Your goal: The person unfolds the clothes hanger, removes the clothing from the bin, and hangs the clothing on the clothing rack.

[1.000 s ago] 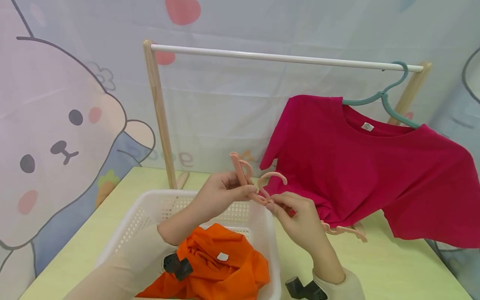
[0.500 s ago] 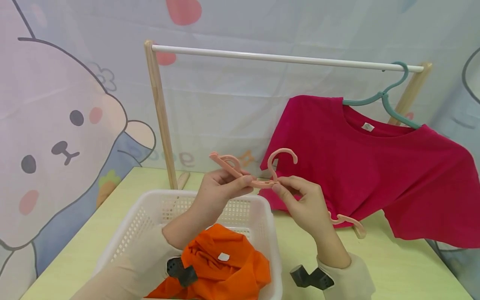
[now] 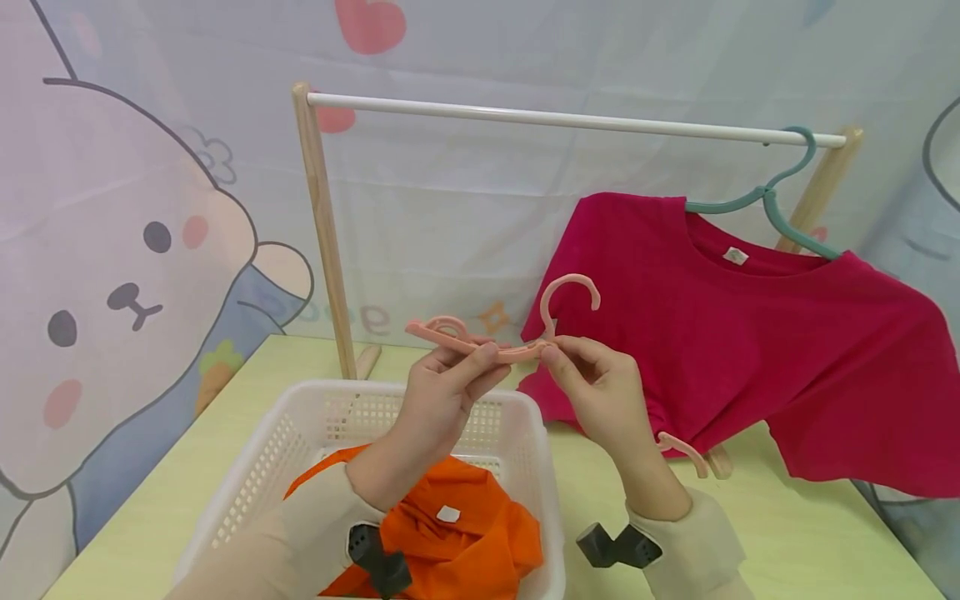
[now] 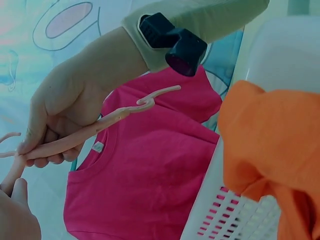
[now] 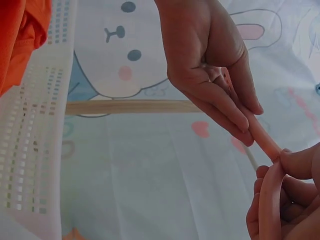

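A pink plastic clothes hanger [image 3: 514, 355] is held level between both hands above the basket's far edge. My left hand [image 3: 444, 387] grips its left arm, thumb on top. My right hand [image 3: 603, 392] pinches it beside the base of its upright hook [image 3: 570, 279]. The hanger's right arm [image 4: 80, 136] runs along my right palm in the left wrist view, and its tip [image 3: 686, 454] shows beyond my right wrist in the head view. Below lies a crumpled orange garment [image 3: 480, 533] in a white perforated basket [image 3: 551, 500]. My left forearm hides part of it.
A rack with a white rail [image 3: 525, 117] and wooden posts [image 3: 322, 233] stands behind. From its right end a magenta T-shirt [image 3: 697, 333] hangs on a green hanger [image 3: 772, 197]. A cartoon-printed cloth [image 3: 435, 208] covers the back. The tabletop [image 3: 810, 542] is pale yellow.
Both hands have raised the pink hanger. Its left arm has tilted down from steep to nearly level, and its hook now stands upright. The T-shirt and basket stay where they were.
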`<state>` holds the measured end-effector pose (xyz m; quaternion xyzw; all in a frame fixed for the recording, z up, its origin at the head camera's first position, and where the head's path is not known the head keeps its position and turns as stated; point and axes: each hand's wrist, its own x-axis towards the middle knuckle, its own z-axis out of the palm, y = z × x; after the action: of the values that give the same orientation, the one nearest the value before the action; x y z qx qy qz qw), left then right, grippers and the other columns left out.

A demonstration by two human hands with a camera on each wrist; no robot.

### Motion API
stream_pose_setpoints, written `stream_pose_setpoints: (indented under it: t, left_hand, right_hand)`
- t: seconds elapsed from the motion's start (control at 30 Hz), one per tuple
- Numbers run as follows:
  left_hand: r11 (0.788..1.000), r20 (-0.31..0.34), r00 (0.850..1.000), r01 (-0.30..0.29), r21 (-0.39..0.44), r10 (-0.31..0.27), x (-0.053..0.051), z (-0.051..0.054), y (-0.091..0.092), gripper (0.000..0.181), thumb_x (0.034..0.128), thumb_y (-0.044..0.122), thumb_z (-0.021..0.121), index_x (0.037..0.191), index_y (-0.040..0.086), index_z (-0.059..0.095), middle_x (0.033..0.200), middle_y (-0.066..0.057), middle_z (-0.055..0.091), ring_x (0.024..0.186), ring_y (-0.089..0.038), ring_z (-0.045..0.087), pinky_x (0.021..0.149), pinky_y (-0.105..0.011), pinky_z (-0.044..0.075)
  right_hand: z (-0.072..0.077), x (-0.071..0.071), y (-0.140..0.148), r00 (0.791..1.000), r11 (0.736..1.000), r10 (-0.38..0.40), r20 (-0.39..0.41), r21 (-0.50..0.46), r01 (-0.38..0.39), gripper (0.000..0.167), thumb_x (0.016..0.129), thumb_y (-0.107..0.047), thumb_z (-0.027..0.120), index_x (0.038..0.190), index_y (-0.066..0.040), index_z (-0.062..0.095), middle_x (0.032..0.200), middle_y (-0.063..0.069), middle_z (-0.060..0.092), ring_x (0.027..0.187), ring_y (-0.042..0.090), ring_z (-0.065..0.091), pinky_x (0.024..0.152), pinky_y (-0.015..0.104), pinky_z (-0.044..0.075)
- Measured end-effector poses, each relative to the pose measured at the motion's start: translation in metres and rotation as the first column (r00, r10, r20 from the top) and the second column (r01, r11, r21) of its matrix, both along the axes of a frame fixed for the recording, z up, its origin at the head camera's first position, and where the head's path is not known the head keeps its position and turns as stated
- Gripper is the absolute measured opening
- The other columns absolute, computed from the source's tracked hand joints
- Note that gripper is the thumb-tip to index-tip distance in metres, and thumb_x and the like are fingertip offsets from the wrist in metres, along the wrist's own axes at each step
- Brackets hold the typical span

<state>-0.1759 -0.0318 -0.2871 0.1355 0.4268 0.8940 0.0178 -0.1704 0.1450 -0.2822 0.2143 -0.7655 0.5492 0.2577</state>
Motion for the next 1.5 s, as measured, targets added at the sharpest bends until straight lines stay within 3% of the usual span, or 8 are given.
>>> stream_pose_setpoints:
  t: [0.3,0.6,0.97,1.13,1.23,1.33,1.4,1.5]
  left_hand:
    - [0.994,0.016,1.000,0.003,0.113,-0.004,-0.001,-0.007,0.009,0.028,0.0984,0.001,0.049,0.079,0.011,0.066,0.091,-0.003,0.060,0.092,-0.014,0.071,0.086,-0.029,0.052]
    - [0.991,0.052,0.999,-0.001,0.136,-0.006,0.000,-0.006,0.011,0.023,0.0984,0.003,0.050,0.083,0.010,0.066,0.094,-0.005,0.060,0.093,-0.015,0.070,0.086,-0.029,0.052]
    - [0.999,0.009,0.999,-0.031,0.029,0.030,-0.002,-0.003,-0.018,0.019,0.0974,0.001,0.051,0.082,0.009,0.058,0.105,-0.005,0.057,0.097,-0.015,0.067,0.090,-0.031,0.052]
    - [0.982,-0.042,0.999,-0.016,-0.189,0.009,-0.005,0.003,-0.044,0.011,0.0957,0.002,0.056,0.098,0.005,0.066,0.097,0.001,0.067,0.094,-0.014,0.066,0.093,-0.033,0.051]
    - [0.889,-0.105,0.994,-0.048,-0.455,-0.001,-0.007,0.007,-0.058,0.027,0.0931,0.008,0.063,0.119,0.000,0.061,0.098,0.005,0.070,0.096,-0.012,0.065,0.095,-0.030,0.050]
    - [0.727,-0.185,0.982,-0.109,-0.678,-0.025,-0.007,0.012,-0.068,0.038,0.0885,0.015,0.070,0.122,-0.001,0.061,0.101,0.002,0.071,0.096,-0.013,0.065,0.089,-0.028,0.051]
    - [0.624,-0.240,0.969,-0.151,-0.767,-0.060,-0.007,0.015,-0.072,0.037,0.0864,0.017,0.073,0.119,0.001,0.064,0.101,-0.003,0.071,0.093,-0.015,0.066,0.084,-0.028,0.053]
    - [0.516,-0.299,0.944,-0.187,-0.836,-0.142,-0.007,0.019,-0.074,0.034,0.0853,0.015,0.074,0.115,0.001,0.067,0.098,-0.008,0.071,0.087,-0.017,0.067,0.078,-0.028,0.055]
  right_hand:
    - [0.003,-0.003,-0.005,1.000,0.998,0.004,0.026,-0.063,-0.002,0.022,0.089,-0.002,0.066,0.109,0.008,0.069,0.098,0.022,0.070,0.076,0.012,0.062,0.071,0.018,0.053]
    - [0.007,-0.004,-0.004,1.000,0.999,0.006,0.009,-0.036,-0.005,0.022,0.089,-0.003,0.066,0.109,0.007,0.069,0.096,0.022,0.070,0.076,0.009,0.061,0.071,0.017,0.052]
    - [0.016,-0.006,0.005,0.998,0.992,-0.013,-0.067,0.124,0.021,0.019,0.089,-0.006,0.068,0.105,0.001,0.072,0.091,0.013,0.072,0.072,0.013,0.059,0.067,0.016,0.051]
    - [0.020,-0.003,0.013,0.997,0.984,-0.013,-0.082,0.176,0.027,0.017,0.090,-0.006,0.067,0.104,0.001,0.072,0.092,0.011,0.072,0.074,0.015,0.060,0.068,0.016,0.051]
    - [0.020,-0.001,0.017,0.997,0.977,-0.009,-0.070,0.210,0.024,0.016,0.090,-0.007,0.066,0.104,0.000,0.072,0.092,0.010,0.072,0.075,0.015,0.061,0.070,0.016,0.051]
    - [0.018,0.001,0.019,0.998,0.968,-0.007,-0.065,0.248,0.023,0.016,0.090,-0.008,0.067,0.103,-0.001,0.073,0.091,0.008,0.072,0.076,0.014,0.061,0.070,0.018,0.052]
    - [0.017,0.002,0.020,0.998,0.963,0.006,-0.068,0.268,0.012,0.015,0.090,-0.008,0.067,0.102,-0.002,0.073,0.091,0.006,0.072,0.076,0.013,0.062,0.070,0.019,0.052]
    - [0.015,0.003,0.021,0.996,0.956,0.028,-0.081,0.294,-0.003,0.013,0.089,-0.007,0.068,0.100,-0.004,0.074,0.090,0.003,0.072,0.074,0.012,0.061,0.069,0.021,0.053]
